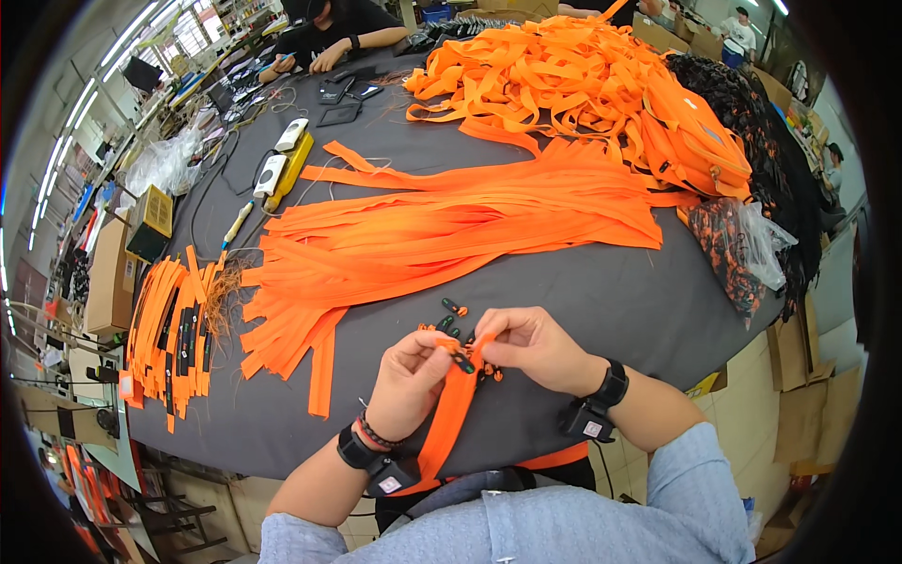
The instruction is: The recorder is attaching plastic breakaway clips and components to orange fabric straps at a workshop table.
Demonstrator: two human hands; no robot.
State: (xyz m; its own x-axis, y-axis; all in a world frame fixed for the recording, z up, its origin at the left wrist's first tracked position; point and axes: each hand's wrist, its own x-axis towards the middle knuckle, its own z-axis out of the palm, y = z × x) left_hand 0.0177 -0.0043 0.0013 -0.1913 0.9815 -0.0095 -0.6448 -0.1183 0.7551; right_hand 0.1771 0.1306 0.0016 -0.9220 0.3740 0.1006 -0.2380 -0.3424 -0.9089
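Observation:
Near the table's front edge, both my hands are closed and work close together. Between thumb and fingertips, my left hand (404, 383) pinches a small black-and-orange zipper slider (462, 361). My right hand (537, 350) pinches the upper end of an orange zipper tape (451, 418), right beside the slider. From there the tape hangs down over the table edge toward my lap. The fingertips partly hide where slider and tape meet. Several loose sliders (455, 307) lie on the dark cloth behind and under my hands. Just beyond them spreads a thick bundle of orange zipper tapes (404, 235).
A tangled orange heap (536, 80) and an orange bag (700, 141) stand at the far right, by a plastic bag of patterned pieces (738, 249). Short orange-and-black strips (169, 329) lie left. Beyond a yellow power strip (289, 169), a co-worker's hands (329, 56) handle black pieces.

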